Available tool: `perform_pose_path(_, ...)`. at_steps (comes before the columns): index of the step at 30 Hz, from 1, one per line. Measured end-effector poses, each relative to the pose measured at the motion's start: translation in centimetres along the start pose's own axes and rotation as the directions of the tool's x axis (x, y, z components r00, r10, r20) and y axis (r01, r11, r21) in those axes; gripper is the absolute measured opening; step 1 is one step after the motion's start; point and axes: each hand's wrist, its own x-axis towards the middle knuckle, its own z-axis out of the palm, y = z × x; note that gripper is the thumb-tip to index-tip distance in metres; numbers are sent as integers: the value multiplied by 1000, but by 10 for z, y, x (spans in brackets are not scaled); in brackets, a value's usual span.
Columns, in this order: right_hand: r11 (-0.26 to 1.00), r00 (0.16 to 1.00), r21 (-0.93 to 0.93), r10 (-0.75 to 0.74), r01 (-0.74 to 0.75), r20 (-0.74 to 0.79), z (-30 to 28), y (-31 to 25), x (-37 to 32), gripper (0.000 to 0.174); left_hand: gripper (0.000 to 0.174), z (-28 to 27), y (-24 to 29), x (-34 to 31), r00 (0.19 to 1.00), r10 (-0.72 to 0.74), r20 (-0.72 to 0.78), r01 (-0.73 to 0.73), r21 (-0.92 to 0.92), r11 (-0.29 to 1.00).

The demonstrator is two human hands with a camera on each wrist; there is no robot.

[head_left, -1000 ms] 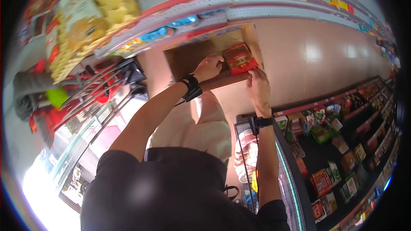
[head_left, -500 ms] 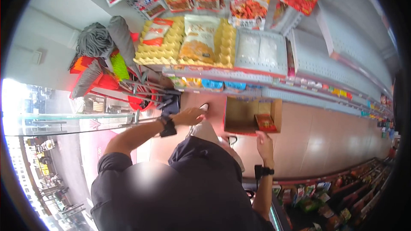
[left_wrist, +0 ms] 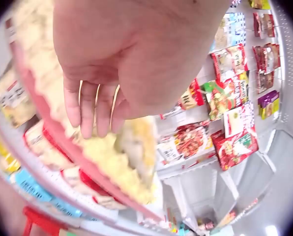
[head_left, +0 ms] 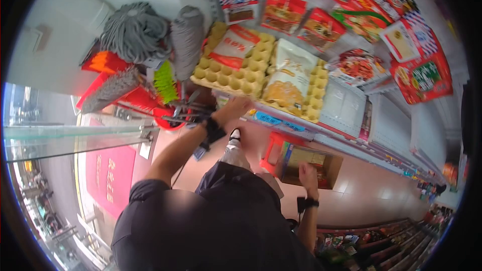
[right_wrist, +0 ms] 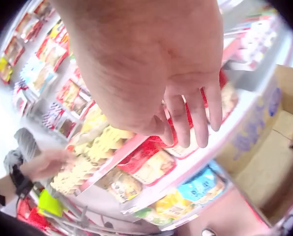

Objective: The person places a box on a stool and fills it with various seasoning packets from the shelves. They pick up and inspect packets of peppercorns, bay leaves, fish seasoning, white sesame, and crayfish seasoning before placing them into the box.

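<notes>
My left hand (head_left: pixel 233 110) reaches forward at the front edge of the shelf, just below the yellow egg tray (head_left: pixel 226 78). Its fingers are straight and hold nothing in the left wrist view, overlapping the tray there. On the tray lie a red-and-white packet (head_left: pixel 235 47) and a large white-and-yellow bag (head_left: pixel 288 78). My right hand (head_left: pixel 308 174) hovers over the near side of an open cardboard box (head_left: pixel 330 168) on the floor. In the right wrist view that hand (right_wrist: pixel 156 64) has loosely extended fingers and nothing in them. Part of the box's inside is hidden behind it.
Hanging food packets (head_left: pixel 283 12) line the back of the shelf. Mops (head_left: pixel 135 32) and a red bucket (head_left: pixel 168 119) stand at the left, near a glass door (head_left: pixel 75 143). A red plastic object (head_left: pixel 272 151) sits beside the box. Low shelves of goods (head_left: pixel 361 243) run along the right.
My left hand has come out of the box and moved up and left to the shelf with the egg tray. The right hand has left the red packet in the box. The view has risen.
</notes>
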Motion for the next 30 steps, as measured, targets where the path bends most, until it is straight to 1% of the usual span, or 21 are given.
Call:
perform_pose_path(1, 992, 999, -117, -37, 42, 40, -6, -30, 33, 16, 16, -12, -9, 30, 980, 164, -115, -169, -30, 985)
perform_pose_path(2, 994, 994, -32, -105, 106, 30, -12, -65, 65, 17, 18, -44, 18, 55, 998, 40, 51, -41, 33, 999)
perform_pose_path(3, 984, 985, 55, -172, 171, 9, -19, -101, 95, 18, 19, -73, 45, 74, 996, 80, 35, -80, -12, 997)
perform_pose_path(4, 969, 973, 82, -232, 231, 5, -19, -130, 121, 18, 22, -92, 55, 94, 986, 163, 20, -155, -211, 965)
perform_pose_path(5, 950, 955, 107, -296, 295, -5, -22, -160, 144, 19, 23, -113, 70, 110, 965, 259, -29, -260, -195, 946)
perform_pose_path(7, 885, 901, 202, -432, 419, 28, -48, -253, 170, 22, 24, -154, 88, 144, 934, 354, 53, -317, -338, 886)
perform_pose_path(9, 679, 733, 392, -680, 620, 18, -65, -329, 176, 30, 26, -190, 119, 151, 913, 408, -12, -371, -439, 818)
perform_pose_path(11, 468, 506, 557, -857, 686, 98, -85, -396, 161, 36, 27, -212, 136, 160, 946, 325, 16, -253, -591, 766)
perform_pose_path(12, 359, 394, 599, -916, 716, 77, -83, -420, 153, 36, 27, -225, 145, 161, 951, 310, 19, -239, -590, 771)
perform_pose_path(13, 245, 279, 635, -959, 732, 48, -80, -438, 146, 37, 27, -235, 156, 162, 956, 292, 16, -245, -500, 831)
perform_pose_path(14, 243, 282, 642, -958, 727, 43, -78, -454, 139, 37, 28, -242, 162, 164, 961, 278, 13, -249, -404, 880)
perform_pose_path(17, 215, 270, 701, -962, 680, 33, -69, -478, 131, 37, 31, -250, 161, 174, 951, 309, -13, -288, -396, 872)
perform_pose_path(19, 114, 263, 695, -958, 710, -111, -58, -480, 136, 36, 31, -252, 158, 178, 949, 315, 18, -284, -386, 878)
perform_pose_path(20, 151, 260, 694, -964, 704, -54, -64, -483, 135, 27, 32, -250, 155, 180, 945, 323, 45, -283, -382, 880)
perform_pose_path(21, 146, 255, 696, -965, 703, -55, -65, -482, 134, 27, 32, -246, 153, 182, 947, 320, 41, -281, -378, 882)
perform_pose_path(23, 78, 191, 746, -979, 662, -67, -67, -477, 134, 21, 29, -236, 154, 186, 978, 206, 41, -178, -360, 916)
perform_pose_path(24, 67, 177, 744, -982, 665, -69, -67, -475, 135, 21, 29, -235, 156, 187, 978, 206, 30, -183, -351, 919)
perform_pose_path(26, -79, 125, 745, -969, 662, -214, -67, -470, 136, 14, 30, -231, 161, 187, 973, 203, 110, -158, -327, 932)
perform_pose_path(27, -91, 112, 742, -969, 665, -220, -68, -465, 137, 14, 30, -228, 165, 190, 974, 204, 104, -162, -316, 935)
perform_pose_path(29, -49, 31, 782, -996, 621, -88, -73, -452, 137, 12, 31, -221, 176, 198, 969, 197, 148, -144, -310, 940)
perform_pose_path(30, -9, -18, 756, -1000, 654, 3, -84, -452, 139, 11, 31, -217, 182, 202, 969, 201, 148, -142, -332, 932)
